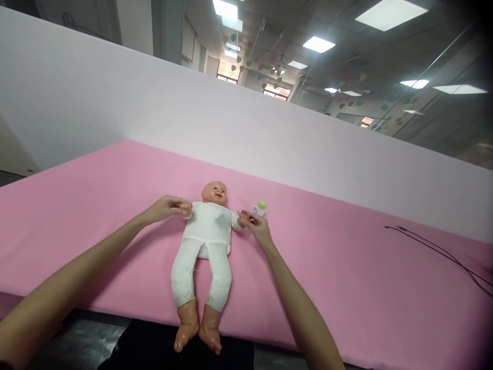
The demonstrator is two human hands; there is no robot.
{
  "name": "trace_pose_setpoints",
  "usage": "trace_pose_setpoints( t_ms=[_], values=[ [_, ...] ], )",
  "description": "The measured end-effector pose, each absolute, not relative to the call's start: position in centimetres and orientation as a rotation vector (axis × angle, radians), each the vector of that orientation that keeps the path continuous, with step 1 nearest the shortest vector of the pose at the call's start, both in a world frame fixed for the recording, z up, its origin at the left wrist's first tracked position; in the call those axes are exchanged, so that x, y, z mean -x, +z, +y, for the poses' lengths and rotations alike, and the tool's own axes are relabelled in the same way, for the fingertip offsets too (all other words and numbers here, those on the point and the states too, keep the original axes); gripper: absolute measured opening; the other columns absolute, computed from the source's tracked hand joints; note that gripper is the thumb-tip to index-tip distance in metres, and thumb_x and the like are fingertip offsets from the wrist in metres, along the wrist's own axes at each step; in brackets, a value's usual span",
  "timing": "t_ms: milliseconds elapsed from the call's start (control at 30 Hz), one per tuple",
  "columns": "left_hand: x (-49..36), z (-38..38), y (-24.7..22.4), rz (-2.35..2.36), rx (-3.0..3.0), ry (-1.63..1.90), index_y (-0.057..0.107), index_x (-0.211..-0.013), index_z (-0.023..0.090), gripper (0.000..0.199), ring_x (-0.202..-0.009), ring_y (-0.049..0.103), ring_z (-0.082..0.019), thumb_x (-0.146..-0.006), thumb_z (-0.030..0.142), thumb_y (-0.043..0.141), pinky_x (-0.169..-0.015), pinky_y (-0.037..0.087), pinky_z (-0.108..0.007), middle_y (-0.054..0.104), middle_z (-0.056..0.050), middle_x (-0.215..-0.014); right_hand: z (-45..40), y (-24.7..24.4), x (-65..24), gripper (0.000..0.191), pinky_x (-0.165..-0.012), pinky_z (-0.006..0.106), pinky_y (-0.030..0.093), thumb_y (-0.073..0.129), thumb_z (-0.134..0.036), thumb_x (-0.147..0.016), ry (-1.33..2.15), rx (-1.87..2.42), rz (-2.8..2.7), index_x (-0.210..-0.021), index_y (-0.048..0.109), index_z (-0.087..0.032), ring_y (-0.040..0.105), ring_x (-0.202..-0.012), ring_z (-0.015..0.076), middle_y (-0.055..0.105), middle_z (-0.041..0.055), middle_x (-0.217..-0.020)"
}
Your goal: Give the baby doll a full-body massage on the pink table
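Note:
A baby doll [208, 226] in white cloth lies on its back on the pink table cover, head toward the wall and bare feet over the near edge. My left hand [165, 208] is closed around the doll's hand on the left side. On the other side, my right hand [257, 226] pinches the doll's other hand between thumb and fingers. Just behind my right hand is a small bottle [261, 205] with a green cap and a whitish body, its lower part hidden by my fingers.
The pink cover [327, 272] spreads out on both sides of the doll. Thin black cables [435, 249] lie at the far right. A white partition [250, 128] rises behind the table, and my dark-clothed lap [173, 352] is below the near edge.

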State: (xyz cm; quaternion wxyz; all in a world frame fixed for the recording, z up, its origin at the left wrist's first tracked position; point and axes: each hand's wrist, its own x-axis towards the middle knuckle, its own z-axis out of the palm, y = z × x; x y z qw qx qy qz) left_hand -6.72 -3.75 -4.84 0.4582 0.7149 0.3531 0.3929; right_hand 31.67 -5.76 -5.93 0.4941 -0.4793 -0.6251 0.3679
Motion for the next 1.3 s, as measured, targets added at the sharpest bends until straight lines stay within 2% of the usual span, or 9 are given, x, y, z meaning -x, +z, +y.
trace_pose_setpoints(
  t_ms=[133,300,467,600,733,867,1033,1200,1300],
  values=[
    [2.0,1.6,-3.6,1.159,-1.210,1.273,0.079,-0.089,0.015,0.040,-0.093,0.071,-0.026,-0.076,0.053,0.083,-0.081,0.055,-0.032,0.078,-0.010,-0.093,0.2,-5.1,-29.4,0.037,-0.085,0.034,0.055,0.074,-0.053,-0.081,0.902,1.284,-1.214,-0.093,0.081,-0.019,0.071,-0.108,0.0283,0.079,0.0108,-0.117],
    [-1.7,5.5,-4.9,1.401,-0.987,1.224,0.068,-0.069,0.016,0.035,-0.067,0.068,-0.026,-0.073,0.046,0.085,-0.059,0.051,-0.033,0.068,-0.008,-0.060,4.3,-6.4,-28.2,0.022,-0.077,0.034,0.056,0.067,-0.036,-0.078,0.925,1.526,-1.044,-0.072,0.078,-0.018,0.075,-0.091,0.0280,0.082,0.0112,-0.092],
    [-1.7,6.2,-6.0,1.485,-0.897,1.206,0.066,-0.069,0.018,0.031,-0.060,0.067,-0.027,-0.071,0.042,0.087,-0.054,0.049,-0.034,0.063,-0.006,-0.052,4.4,-7.9,-28.0,0.019,-0.072,0.033,0.056,0.065,-0.031,-0.076,0.967,1.563,-1.065,-0.070,0.077,-0.017,0.075,-0.083,0.0266,0.082,0.0111,-0.089],
    [-0.1,5.1,-5.7,1.409,-0.902,1.234,0.069,-0.073,0.017,0.040,-0.065,0.068,-0.025,-0.067,0.051,0.089,-0.059,0.053,-0.033,0.069,-0.009,-0.063,2.5,-7.1,-28.2,0.030,-0.081,0.031,0.055,0.068,-0.046,-0.083,0.952,1.456,-1.150,-0.082,0.078,-0.017,0.074,-0.098,0.0264,0.081,0.0112,-0.102],
    [4.6,1.2,-5.0,1.125,-1.182,1.277,0.079,-0.093,0.017,0.049,-0.090,0.073,-0.025,-0.064,0.054,0.092,-0.079,0.057,-0.032,0.079,-0.011,-0.097,-2.2,-5.5,-30.3,0.037,-0.089,0.034,0.054,0.078,-0.053,-0.081,0.976,1.206,-1.464,-0.094,0.079,-0.019,0.071,-0.111,0.0284,0.079,0.0109,-0.111],
    [9.2,-3.9,-5.7,0.901,-1.699,0.950,0.084,-0.104,0.023,0.037,-0.105,0.072,-0.031,-0.073,0.042,0.089,-0.091,0.057,-0.038,0.080,-0.010,-0.109,-7.6,-5.2,-33.3,0.034,-0.096,0.041,0.052,0.083,-0.042,-0.081,1.093,1.099,-1.907,-0.110,0.080,-0.025,0.069,-0.109,0.0284,0.077,0.0083,-0.114],
    [9.8,-7.1,-8.5,0.708,-1.974,0.792,0.086,-0.096,0.026,0.020,-0.118,0.069,-0.031,-0.083,0.041,0.083,-0.103,0.053,-0.042,0.079,-0.011,-0.114,-10.5,-6.1,-34.1,0.017,-0.109,0.048,0.044,0.076,-0.039,-0.088,1.013,1.048,-2.230,-0.102,0.084,-0.033,0.065,-0.115,0.0294,0.077,0.0049,-0.115],
    [8.2,-5.4,-7.4,0.829,-1.878,0.825,0.085,-0.104,0.026,0.029,-0.112,0.071,-0.030,-0.081,0.043,0.084,-0.100,0.054,-0.039,0.079,-0.009,-0.115,-8.1,-5.6,-33.0,0.032,-0.098,0.044,0.052,0.082,-0.043,-0.081,1.089,1.068,-1.905,-0.109,0.082,-0.028,0.068,-0.109,0.0292,0.078,0.0075,-0.113],
    [6.0,-1.9,-4.9,0.967,-1.604,1.108,0.083,-0.106,0.022,0.041,-0.105,0.072,-0.029,-0.076,0.049,0.087,-0.094,0.055,-0.037,0.080,-0.009,-0.111,-4.1,-4.5,-31.7,0.040,-0.091,0.040,0.054,0.086,-0.048,-0.074,0.986,1.148,-1.574,-0.105,0.082,-0.024,0.069,-0.105,0.0285,0.079,0.0077,-0.109]
  ],
)
